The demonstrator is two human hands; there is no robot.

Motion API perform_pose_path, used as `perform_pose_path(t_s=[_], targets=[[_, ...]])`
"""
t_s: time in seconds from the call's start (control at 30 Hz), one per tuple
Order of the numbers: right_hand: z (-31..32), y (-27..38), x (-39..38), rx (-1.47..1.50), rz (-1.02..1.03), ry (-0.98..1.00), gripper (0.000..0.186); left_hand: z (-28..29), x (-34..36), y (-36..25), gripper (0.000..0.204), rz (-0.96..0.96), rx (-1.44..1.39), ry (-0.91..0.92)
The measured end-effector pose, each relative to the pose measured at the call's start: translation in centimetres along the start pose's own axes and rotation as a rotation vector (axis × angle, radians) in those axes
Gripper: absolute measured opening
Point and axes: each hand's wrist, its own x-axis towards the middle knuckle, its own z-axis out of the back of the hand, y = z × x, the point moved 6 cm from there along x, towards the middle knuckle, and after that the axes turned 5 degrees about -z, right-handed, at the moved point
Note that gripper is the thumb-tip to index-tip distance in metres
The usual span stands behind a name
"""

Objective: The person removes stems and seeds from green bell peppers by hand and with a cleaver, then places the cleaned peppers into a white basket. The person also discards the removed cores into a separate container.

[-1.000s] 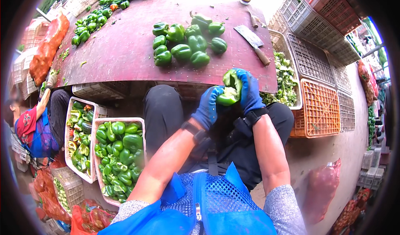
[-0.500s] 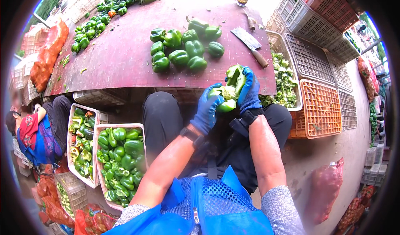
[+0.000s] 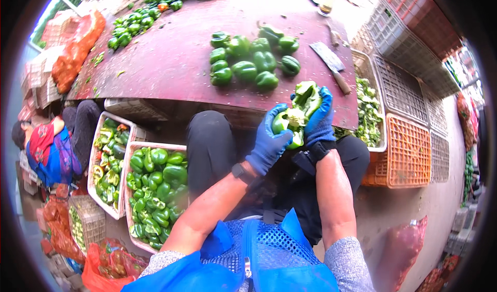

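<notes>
1. The opened green pepper (image 3: pixel 309 99) was in the person's two hands, in front of the near edge of the bench (image 3: pixel 171 59) and above the lap, toward the bench's right end.
2. The left hand (image 3: pixel 273 137), in a blue glove, was partly closed, its fingers curled round the lower-left part of the pepper.
3. The right hand (image 3: pixel 320 117), gloved alike, was cupped, partly closed round the outer wall of the upper-right part. The inner side of that part faced the left hand.
4. A pale seed core (image 3: pixel 296 117) showed between the two parts; whether they were fully separate could not be told.
5. By its look, the pepper was light and hollow, with walls stiff enough to hold their shape but likely to crack if squeezed or bent hard. The glossy skin was probably a little slippery, and the moist inside more so, though the gloves should have helped.
6. The surest hold seemed to be broad, on the curved outer walls, fingers spread and thumbs near the broken rims. The core looked soft and crumbly, a poor place to bear load.
7. On the bench, beyond the hands, stood a group of whole green peppers (image 3: pixel 264 61); to their right lay a cleaver (image 3: pixel 327 57), well apart from them.
8. A crate (image 3: pixel 158 145) of green peppers stood beside the person's left knee.
</notes>
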Motion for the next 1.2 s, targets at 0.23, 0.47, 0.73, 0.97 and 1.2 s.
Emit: perform_pose_path(t_s=[0.23,0.47,0.73,0.97,1.2], targets=[[-6.0,-2.5,-3.7,0.01,-0.299,0.193,0.054,3.9,-2.8,-3.5,0.068,0.026,-0.057,0.098],[-11.5,-4.7,-8.7,-0.078,-0.512,0.443,0.065,8.4,-7.7,-9.2,0.075,-0.071,0.034,0.135],[-23.3,-10.3,-17.0,-0.115,-0.659,0.735,0.062,15.8,-18.9,-17.6,0.077,0.086,-0.257,-0.137],[-28.4,-19.9,-18.5,-0.711,-0.405,0.946,0.054,24.0,-28.6,-20.1,0.073,-0.014,-0.024,-0.538],[-28.5,-26.3,-16.6,-0.885,-0.386,0.879,0.041,30.7,-37.8,-19.6,0.057,-0.088,0.124,-0.864]])
